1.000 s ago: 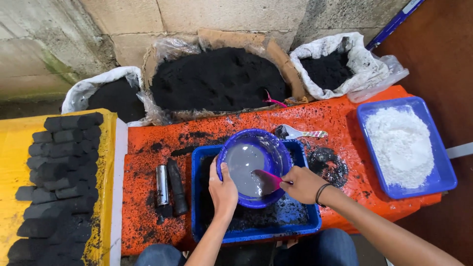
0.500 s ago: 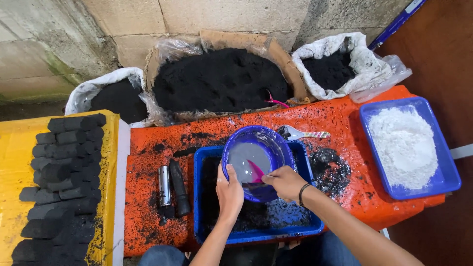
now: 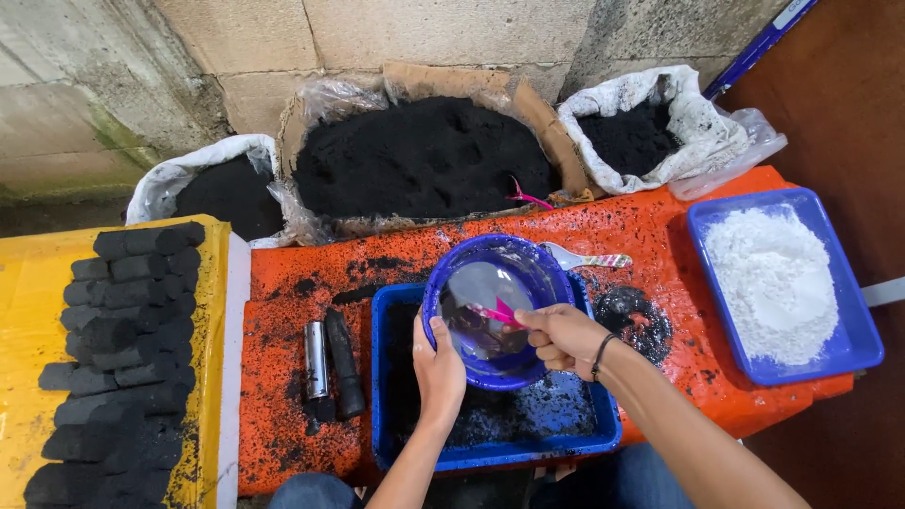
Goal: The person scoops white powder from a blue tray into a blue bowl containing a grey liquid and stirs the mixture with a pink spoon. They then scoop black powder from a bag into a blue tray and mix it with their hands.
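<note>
I see the left hand (image 3: 439, 369) gripping the rim of the blue bowl (image 3: 497, 306), tilted over the blue tray (image 3: 396, 443), while the right hand (image 3: 560, 336) pinches a pink tool (image 3: 494, 312) inside it. The bowl looks nearly scraped out, only a grey film left; black powder lies in the tray, and finished black briquettes (image 3: 123, 349) are stacked on the yellow table (image 3: 24, 311).

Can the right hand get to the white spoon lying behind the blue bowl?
Probably yes. The white spoon lies in the open on the orange table, just beyond the blue bowl. But the right hand is holding a pink tool inside the bowl.
</note>
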